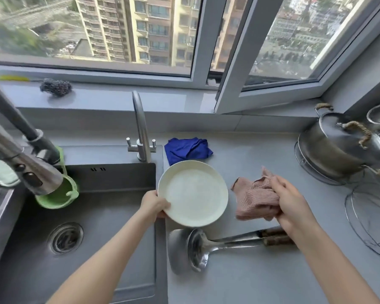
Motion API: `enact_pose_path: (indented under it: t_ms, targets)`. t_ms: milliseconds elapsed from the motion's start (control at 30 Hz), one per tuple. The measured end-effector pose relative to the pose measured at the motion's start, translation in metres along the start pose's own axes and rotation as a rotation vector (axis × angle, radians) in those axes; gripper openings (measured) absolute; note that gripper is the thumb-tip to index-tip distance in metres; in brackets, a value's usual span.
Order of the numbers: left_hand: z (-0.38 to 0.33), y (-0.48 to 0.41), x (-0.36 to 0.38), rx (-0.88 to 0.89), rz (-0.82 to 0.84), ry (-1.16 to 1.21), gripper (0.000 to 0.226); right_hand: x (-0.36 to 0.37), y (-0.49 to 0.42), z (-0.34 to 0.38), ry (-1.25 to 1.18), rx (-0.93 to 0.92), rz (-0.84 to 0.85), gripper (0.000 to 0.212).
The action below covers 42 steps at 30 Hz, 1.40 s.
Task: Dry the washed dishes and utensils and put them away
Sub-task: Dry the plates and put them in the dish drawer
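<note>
My left hand (155, 204) grips the left rim of a white plate (193, 193), which it holds above the edge between sink and counter, its face up. My right hand (289, 204) holds a crumpled pink cloth (253, 198) just right of the plate, apart from it. Below them on the grey counter (239, 279) lie a metal spatula (178, 249) and a metal ladle (198, 249) side by side. Their dark handles point right and pass under my right wrist.
A grey sink (86, 227) with a drain fills the lower left, a green holder (59, 194) on its back wall. Two taps (140, 128) rise behind it. A blue cloth (187, 150) lies behind the plate. A steel pot (340, 148) and wire racks (369, 218) stand right.
</note>
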<state>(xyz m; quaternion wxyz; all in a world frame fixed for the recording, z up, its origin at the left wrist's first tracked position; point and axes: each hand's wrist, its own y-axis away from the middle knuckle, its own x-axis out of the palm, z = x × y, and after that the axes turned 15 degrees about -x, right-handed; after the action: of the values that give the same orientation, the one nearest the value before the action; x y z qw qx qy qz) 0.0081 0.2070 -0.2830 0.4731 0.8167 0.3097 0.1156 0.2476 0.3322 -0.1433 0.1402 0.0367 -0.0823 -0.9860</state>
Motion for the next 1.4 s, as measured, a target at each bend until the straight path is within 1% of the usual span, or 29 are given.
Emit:
enact_pose_path:
  t_ms: [133,267,433,533,600,667,733,767,833,900,933,1000,1067,1100,1233,1400]
  targets:
    - [0.003,0.022,-0.027,0.001,-0.003,0.116,0.025,0.003,-0.002,0.007,0.011,-0.026,0.017,0.021]
    - [0.011,0.047,-0.063,0.006,-0.073,0.151,0.024,0.013,-0.002,0.015,0.012,-0.042,0.071,0.021]
    - [0.027,0.08,-0.116,-0.119,-0.137,0.23,0.021,0.031,0.004,0.025,0.014,-0.061,0.135,0.02]
    - [0.037,0.099,-0.145,-0.196,-0.221,0.23,0.011,0.041,0.007,0.025,0.015,-0.049,0.192,0.02]
    - [0.04,0.109,-0.163,-0.21,-0.307,0.186,0.013,0.047,0.01,0.024,0.007,-0.044,0.23,0.023]
    - [0.039,0.113,-0.18,-0.216,-0.382,0.087,0.012,0.054,0.013,0.02,0.005,-0.04,0.262,0.025]
    - [0.034,0.118,-0.193,-0.21,-0.46,-0.062,0.012,0.061,0.016,0.016,-0.006,-0.042,0.291,0.026]
    - [0.031,0.12,-0.197,-0.197,-0.507,-0.18,0.015,0.064,0.016,0.014,-0.009,-0.041,0.306,0.027]
    - [0.025,0.127,-0.199,-0.172,-0.601,-0.493,0.019,0.07,0.019,0.011,-0.004,-0.035,0.33,0.026]
    - [0.021,0.132,-0.2,-0.149,-0.695,-0.775,0.018,0.074,0.023,0.009,0.007,-0.031,0.351,0.024]
    - [0.021,0.131,-0.202,-0.14,-0.727,-0.861,0.016,0.076,0.025,0.007,0.01,-0.034,0.367,0.024]
    - [0.023,0.13,-0.208,-0.162,-0.751,-0.936,0.015,0.08,0.03,0.004,0.014,-0.046,0.409,0.025]
    - [0.027,0.128,-0.218,-0.206,-0.718,-0.895,0.014,0.085,0.035,0.001,0.006,-0.04,0.439,0.026]
    - [0.03,0.127,-0.224,-0.226,-0.694,-0.821,0.015,0.088,0.037,0.0,-0.001,-0.03,0.451,0.026]
    - [0.047,0.123,-0.239,-0.232,-0.567,-0.386,0.026,0.105,0.052,-0.002,-0.062,0.009,0.476,0.024]
    - [0.076,0.129,-0.235,-0.186,-0.453,-0.042,0.023,0.146,0.078,-0.008,-0.094,-0.018,0.519,0.022]
